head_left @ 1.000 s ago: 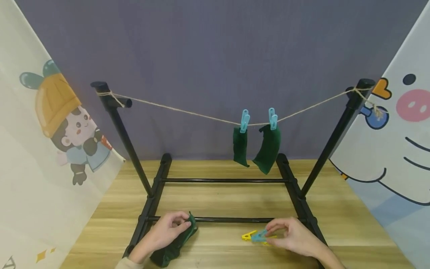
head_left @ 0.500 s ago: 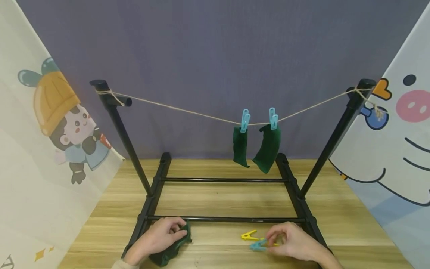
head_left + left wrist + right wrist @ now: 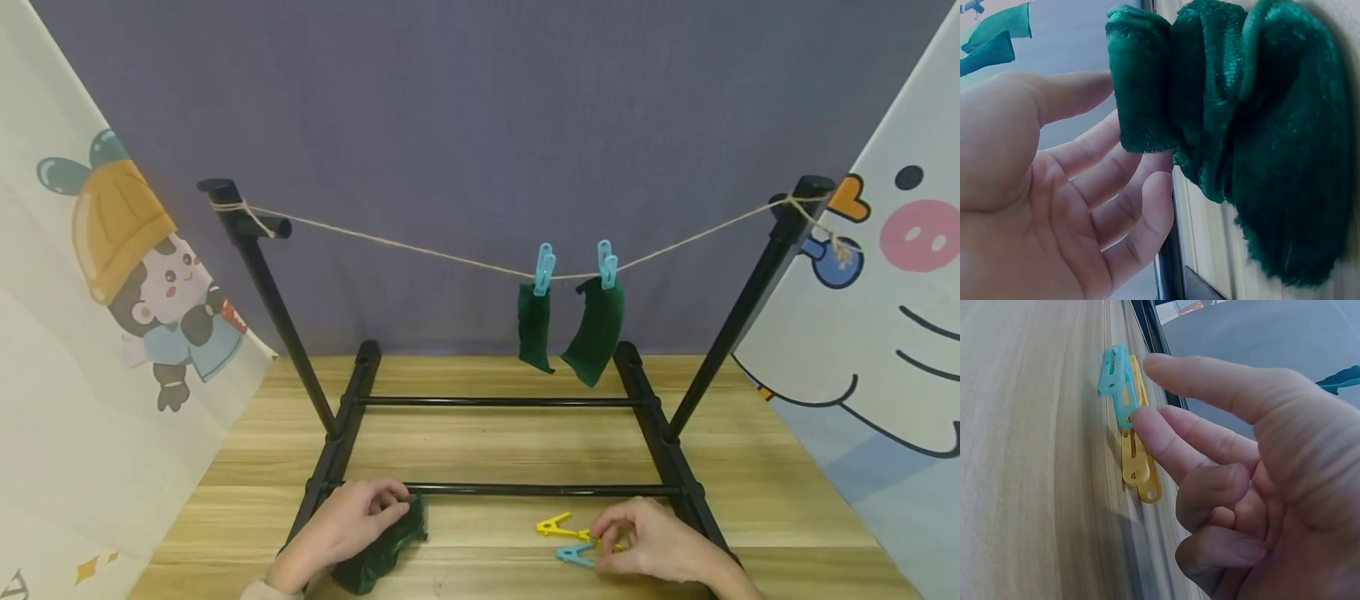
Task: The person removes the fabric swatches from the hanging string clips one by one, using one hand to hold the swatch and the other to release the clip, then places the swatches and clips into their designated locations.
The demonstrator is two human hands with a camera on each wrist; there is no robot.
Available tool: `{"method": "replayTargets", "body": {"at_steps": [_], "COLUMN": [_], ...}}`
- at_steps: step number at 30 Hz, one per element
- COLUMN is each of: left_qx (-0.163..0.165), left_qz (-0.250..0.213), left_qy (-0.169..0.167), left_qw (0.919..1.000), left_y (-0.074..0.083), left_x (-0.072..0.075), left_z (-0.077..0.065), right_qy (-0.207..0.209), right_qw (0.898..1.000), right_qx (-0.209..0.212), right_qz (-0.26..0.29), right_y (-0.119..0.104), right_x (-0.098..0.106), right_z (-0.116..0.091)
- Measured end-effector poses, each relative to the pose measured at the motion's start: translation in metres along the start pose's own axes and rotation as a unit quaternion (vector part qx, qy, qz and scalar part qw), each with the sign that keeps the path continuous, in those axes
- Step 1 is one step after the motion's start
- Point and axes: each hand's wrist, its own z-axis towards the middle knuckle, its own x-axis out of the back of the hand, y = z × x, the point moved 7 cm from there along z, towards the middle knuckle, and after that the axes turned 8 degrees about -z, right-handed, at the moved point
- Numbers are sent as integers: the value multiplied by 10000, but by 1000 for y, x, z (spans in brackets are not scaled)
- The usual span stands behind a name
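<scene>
In the head view my left hand (image 3: 356, 518) pinches the edge of a crumpled dark green velvety cloth (image 3: 381, 557) at the front left of the table. The left wrist view shows the thumb and fingertips at the gathered end of this cloth (image 3: 1291, 144), partly hidden behind it. My right hand (image 3: 651, 540) is low beside a light blue clothespin (image 3: 576, 554) and yellow clothespins (image 3: 553, 525). From the right wrist, thumb and forefinger stand apart near the blue clothespin (image 3: 1124, 394), a fingertip overlapping its end, with the other fingers loosely curled.
A black pipe frame (image 3: 495, 490) stands on the wooden table (image 3: 480, 442), its posts at left and right. A sagging string (image 3: 390, 242) between them carries two green cloths (image 3: 596, 329), each under a blue clothespin (image 3: 545, 271). Patterned curtains hang at both sides.
The left hand has lowered with the cloth and shifted slightly left. The blue clothespin, between the right fingers before, has come down in front of the yellow ones, and the fingers have loosened from it.
</scene>
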Motion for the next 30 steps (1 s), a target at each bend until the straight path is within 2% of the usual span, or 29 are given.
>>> {"method": "replayTargets", "body": {"at_steps": [5, 9, 14, 19, 26, 30], "left_qx": [16, -110, -254, -234, -295, -313], "left_qz": [-60, -63, -98, -219, -245, -306], "left_qy": [113, 209, 343, 391, 355, 379], "left_qw": [9999, 9997, 9990, 9987, 9986, 9983], "left_y": [4, 11, 19, 26, 33, 36], "left_x": [5, 11, 16, 15, 16, 17], "left_z": [-2, -1, 5, 14, 19, 21], "right_qy": [162, 378, 869, 1339, 1480, 1588], "right_qw": [9993, 9972, 9911, 9821, 9762, 9734], "right_qx": [273, 427, 578, 616, 874, 814], "right_qz": [-192, -478, -821, -1176, -1321, -1438], "right_y": [-7, -19, -42, -60, -80, -88], "right_x": [8, 21, 46, 68, 82, 88], "right_z": [0, 0, -1, -3, -3, -3]}}
